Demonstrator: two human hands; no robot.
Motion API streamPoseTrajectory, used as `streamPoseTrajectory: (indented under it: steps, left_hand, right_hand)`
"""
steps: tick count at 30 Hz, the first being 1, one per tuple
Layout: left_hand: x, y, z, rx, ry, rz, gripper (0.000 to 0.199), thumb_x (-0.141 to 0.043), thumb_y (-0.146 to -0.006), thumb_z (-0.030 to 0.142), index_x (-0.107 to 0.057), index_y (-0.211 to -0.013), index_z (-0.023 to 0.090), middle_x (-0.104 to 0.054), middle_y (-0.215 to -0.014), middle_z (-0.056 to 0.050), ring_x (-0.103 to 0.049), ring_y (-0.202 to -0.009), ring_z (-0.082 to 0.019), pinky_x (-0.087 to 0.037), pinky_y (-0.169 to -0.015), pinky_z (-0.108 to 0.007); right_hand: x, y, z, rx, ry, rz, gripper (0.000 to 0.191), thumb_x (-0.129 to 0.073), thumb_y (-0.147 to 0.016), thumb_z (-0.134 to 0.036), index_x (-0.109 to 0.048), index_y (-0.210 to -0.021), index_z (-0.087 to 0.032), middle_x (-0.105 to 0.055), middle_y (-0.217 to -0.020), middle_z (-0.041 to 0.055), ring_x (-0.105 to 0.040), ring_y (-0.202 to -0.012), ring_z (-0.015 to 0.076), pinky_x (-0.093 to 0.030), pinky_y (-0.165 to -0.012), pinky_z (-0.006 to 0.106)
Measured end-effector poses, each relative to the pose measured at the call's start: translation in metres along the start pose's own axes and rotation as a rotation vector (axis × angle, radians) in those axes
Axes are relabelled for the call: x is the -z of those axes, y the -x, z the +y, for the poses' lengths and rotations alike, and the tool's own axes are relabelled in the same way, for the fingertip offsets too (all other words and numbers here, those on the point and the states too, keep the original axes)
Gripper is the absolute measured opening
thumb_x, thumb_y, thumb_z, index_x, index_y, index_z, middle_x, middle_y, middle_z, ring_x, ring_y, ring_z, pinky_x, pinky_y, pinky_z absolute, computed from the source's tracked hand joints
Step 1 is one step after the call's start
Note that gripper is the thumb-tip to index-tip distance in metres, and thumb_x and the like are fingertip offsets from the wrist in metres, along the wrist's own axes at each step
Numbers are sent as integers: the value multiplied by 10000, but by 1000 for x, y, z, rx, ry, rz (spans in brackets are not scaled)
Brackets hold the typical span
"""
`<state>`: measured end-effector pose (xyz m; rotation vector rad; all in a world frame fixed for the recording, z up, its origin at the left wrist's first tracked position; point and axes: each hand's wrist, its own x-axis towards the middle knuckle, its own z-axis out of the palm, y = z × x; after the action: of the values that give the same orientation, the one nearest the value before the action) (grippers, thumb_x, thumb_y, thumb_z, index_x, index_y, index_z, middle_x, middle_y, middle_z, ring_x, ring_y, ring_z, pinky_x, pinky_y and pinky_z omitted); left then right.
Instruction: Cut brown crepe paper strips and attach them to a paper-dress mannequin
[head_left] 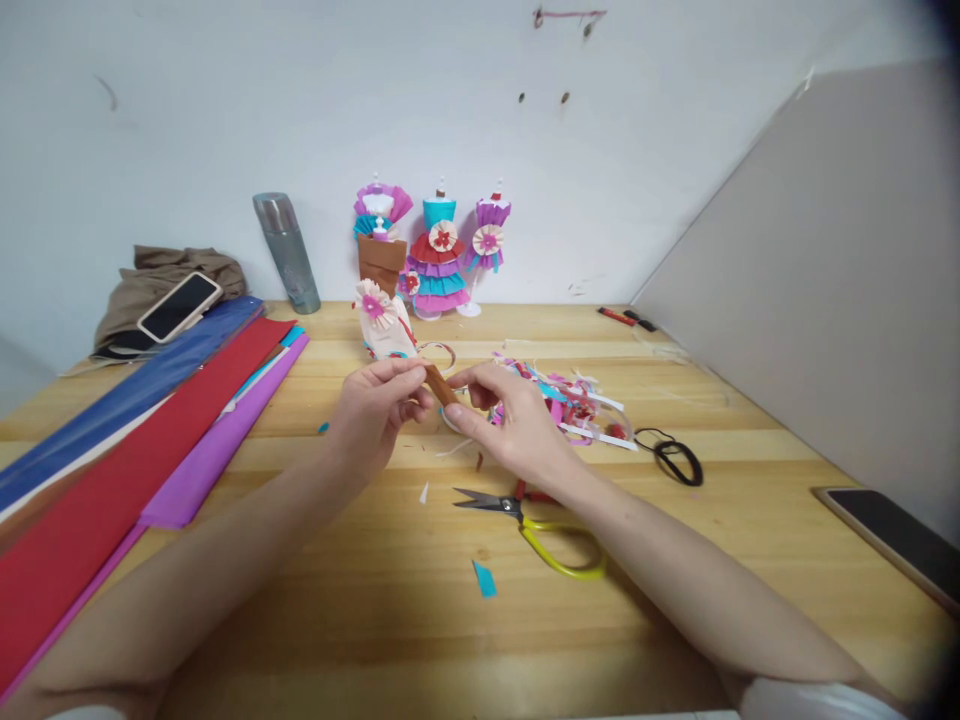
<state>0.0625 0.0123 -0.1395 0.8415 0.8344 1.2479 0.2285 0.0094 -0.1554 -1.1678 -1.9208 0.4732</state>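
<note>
A narrow folded brown strip (441,386) is held between both hands above the middle of the table. My left hand (382,405) pinches its upper left end between thumb and fingers. On the other side, my right hand (510,415) has its thumb on the strip's lower end and its index finger close to the strip. Open-bladed scissors (510,504) with a yellow handle lie below my right hand. Behind my hands leans a small form with a cream paper flower (377,305) and brown paper (382,262) above it.
Paper-dressed mini mannequins (439,250) stand by the wall, with a grey bottle (288,255) to their left. Colored paper sheets (142,440) and a phone (180,306) lie left. Scraps (574,400), a black cord (679,463) and another phone (892,535) lie right. A blue scrap (484,580) lies in front.
</note>
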Motion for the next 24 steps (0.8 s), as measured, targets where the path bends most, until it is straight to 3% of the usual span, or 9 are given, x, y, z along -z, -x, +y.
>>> streamPoseTrajectory:
  steps: [5, 8, 12, 17, 21, 24]
  left_hand:
    - [-1, 3, -1, 24, -13, -22, 159, -777, -611, 192, -683, -703, 103, -610, -521, -15, -553, -498, -89, -397, -442, -165]
    - [0, 2, -1, 24, -15, -57, 201, -780, -629, 236, -700, -758, 104, -615, -574, -15, -572, -510, -100, -404, -429, -178]
    - [3, 0, -3, 0, -76, -114, 315, -780, -673, 362, -716, -869, 123, -670, -767, -41, -598, -527, -106, -434, -406, -202]
    - [4, 1, -8, -33, -302, -142, 281, -782, -688, 368, -622, -643, 141, -564, -478, 7, -476, -408, -78, -384, -373, -180]
    - [5, 1, -10, -62, -346, -144, 281, -775, -682, 347, -602, -586, 147, -543, -429, 12, -439, -375, -67, -337, -357, -173]
    - [6, 0, -9, -44, -361, -158, 282, -759, -693, 354, -614, -570, 145, -541, -429, 9, -444, -375, -66, -331, -364, -174]
  right_hand:
    - [-4, -4, 5, -186, -333, -125, 227, -603, -724, -381, -563, -619, -184, -502, -517, -27, -423, -492, 106, -312, -502, 256]
    - [-4, -6, 4, -287, -529, -168, 252, -649, -690, -396, -550, -603, -182, -515, -475, -36, -437, -446, 97, -316, -468, 244]
    - [-4, -6, 2, -339, -631, -114, 268, -697, -657, -394, -562, -592, -173, -530, -476, -41, -442, -441, 84, -327, -471, 236]
    - [-7, -7, 5, -343, -698, -127, 295, -708, -660, -417, -570, -579, -168, -532, -454, -41, -416, -428, 75, -309, -479, 239]
    - [-6, -7, 5, -343, -708, -208, 321, -698, -670, -450, -577, -589, -164, -536, -493, -32, -428, -467, 82, -307, -500, 246]
    - [-3, -8, 3, -307, -676, -149, 296, -679, -678, -445, -586, -641, -166, -511, -535, -42, -400, -498, 80, -289, -507, 245]
